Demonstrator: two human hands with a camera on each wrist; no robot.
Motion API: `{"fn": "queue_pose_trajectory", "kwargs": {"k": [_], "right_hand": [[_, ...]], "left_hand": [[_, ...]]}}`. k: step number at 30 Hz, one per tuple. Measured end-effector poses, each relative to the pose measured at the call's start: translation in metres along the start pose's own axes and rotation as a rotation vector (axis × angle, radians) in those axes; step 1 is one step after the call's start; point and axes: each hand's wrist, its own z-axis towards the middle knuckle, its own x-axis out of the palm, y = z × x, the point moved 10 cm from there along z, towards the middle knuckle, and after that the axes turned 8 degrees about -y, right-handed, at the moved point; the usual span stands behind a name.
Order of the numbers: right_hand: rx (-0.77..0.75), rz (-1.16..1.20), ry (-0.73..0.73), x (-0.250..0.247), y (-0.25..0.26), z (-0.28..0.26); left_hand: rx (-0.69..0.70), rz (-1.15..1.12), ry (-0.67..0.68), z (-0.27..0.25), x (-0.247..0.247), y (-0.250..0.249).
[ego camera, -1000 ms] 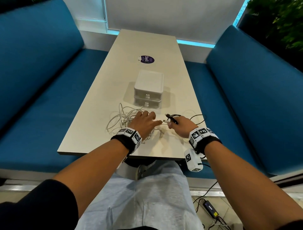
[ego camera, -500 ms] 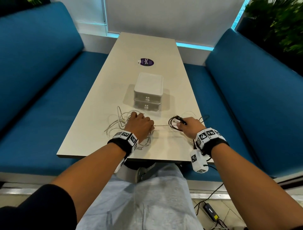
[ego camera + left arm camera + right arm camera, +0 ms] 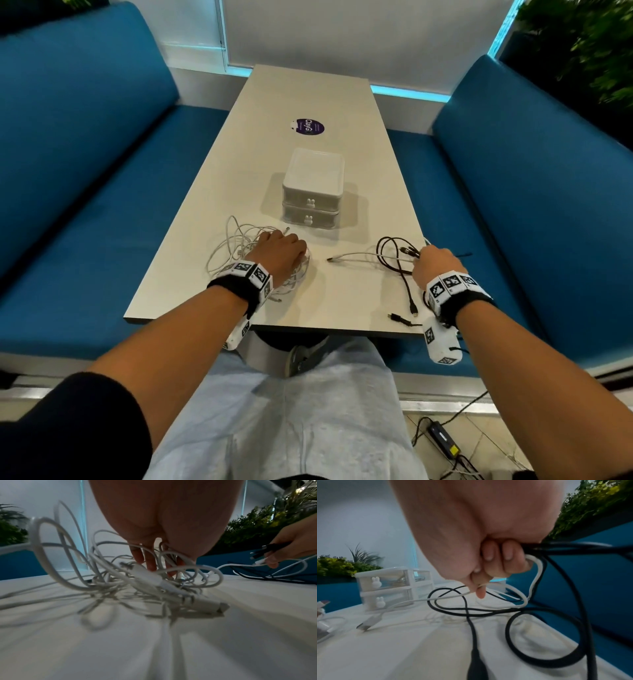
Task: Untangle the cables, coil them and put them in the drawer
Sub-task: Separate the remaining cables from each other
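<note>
A tangle of white cables (image 3: 236, 246) lies on the table (image 3: 342, 301) in front of the small white two-drawer unit (image 3: 313, 192), whose drawers are both closed. My left hand (image 3: 279, 253) rests on the tangle, and its fingers (image 3: 150, 561) poke straight down among the loops (image 3: 106, 577). At the table's right edge my right hand (image 3: 436, 263) is a fist (image 3: 488, 566) gripping a black cable (image 3: 388, 255) and one white cable (image 3: 356, 255). The black cable (image 3: 471, 615) loops under the fist. The white cable's USB plug (image 3: 368, 623) lies free on the table.
A round purple sticker (image 3: 309, 127) sits on the table beyond the drawer unit. Blue benches flank the table on the left (image 3: 85, 205) and right (image 3: 531, 205). A black power adapter (image 3: 443, 438) with cords lies on the floor at the lower right. Plants stand behind the benches.
My right hand has moved right toward the table edge, drawing the black cable and one white cable away from the tangle. My left hand has stayed on the white pile.
</note>
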Motion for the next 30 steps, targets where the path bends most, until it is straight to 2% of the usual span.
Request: {"fn": "queue_pose_trajectory", "kwargs": {"k": [4, 9, 12, 15, 18, 22, 24, 27, 30], "right_hand": [[0.041, 0.027, -0.07, -0.006, 0.005, -0.001], [-0.106, 0.258, -0.189, -0.016, 0.051, -0.009], [-0.328, 0.362, -0.117, -0.001, 0.091, -0.023], [-0.449, 0.232, 0.055, 0.036, 0.107, -0.035], [-0.404, 0.135, 0.094, 0.048, 0.09, -0.033], [-0.117, -0.072, 0.063, 0.035, 0.021, -0.017], [-0.038, -0.1, 0.056, 0.026, -0.005, -0.014], [0.015, -0.064, 0.052, 0.017, -0.005, -0.009], [-0.006, 0.02, 0.023, 0.016, 0.02, -0.006]], "left_hand": [[0.017, -0.027, -0.023, -0.001, -0.004, -0.002], [0.018, -0.007, -0.006, -0.002, -0.005, -0.008], [0.023, -0.037, -0.013, -0.005, -0.009, -0.011], [0.052, -0.107, -0.008, -0.006, -0.011, -0.016], [0.049, -0.178, 0.015, -0.006, -0.013, -0.016], [0.028, -0.262, -0.022, -0.008, -0.018, -0.008], [0.031, -0.28, -0.054, -0.008, -0.021, -0.006], [-0.002, -0.293, -0.079, -0.007, -0.026, -0.004], [-0.022, -0.218, -0.132, -0.005, -0.033, -0.008]]}}
